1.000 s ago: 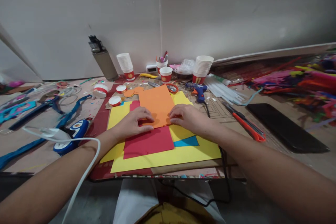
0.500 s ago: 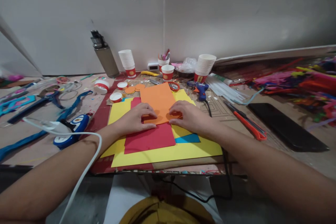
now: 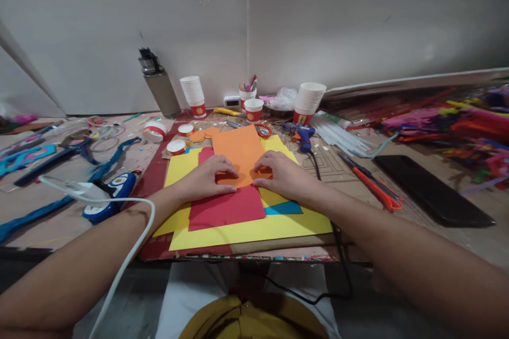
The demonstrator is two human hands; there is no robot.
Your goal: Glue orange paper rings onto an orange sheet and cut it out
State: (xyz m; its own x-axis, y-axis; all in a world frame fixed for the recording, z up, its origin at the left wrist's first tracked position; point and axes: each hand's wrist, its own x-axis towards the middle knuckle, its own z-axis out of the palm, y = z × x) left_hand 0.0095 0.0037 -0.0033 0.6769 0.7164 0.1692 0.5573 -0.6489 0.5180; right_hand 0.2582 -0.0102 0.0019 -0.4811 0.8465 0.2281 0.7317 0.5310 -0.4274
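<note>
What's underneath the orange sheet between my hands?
Red paper and yellow paper stick out from under the orange sheet; whatever it fully covers can't be seen.

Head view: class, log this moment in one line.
left hand: at orange sheet, left side | right hand: at its right side | red sheet: partly under orange | blue glue gun: beyond right hand

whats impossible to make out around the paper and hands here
All in the head view:
- Blue paper: full shape hidden under the other sheets.
- Grip of left hand and right hand on the orange sheet: their own fingers hide it.
- White-framed display: reading too small.
- Colourful pile: blurred, cut off by the right edge.
</note>
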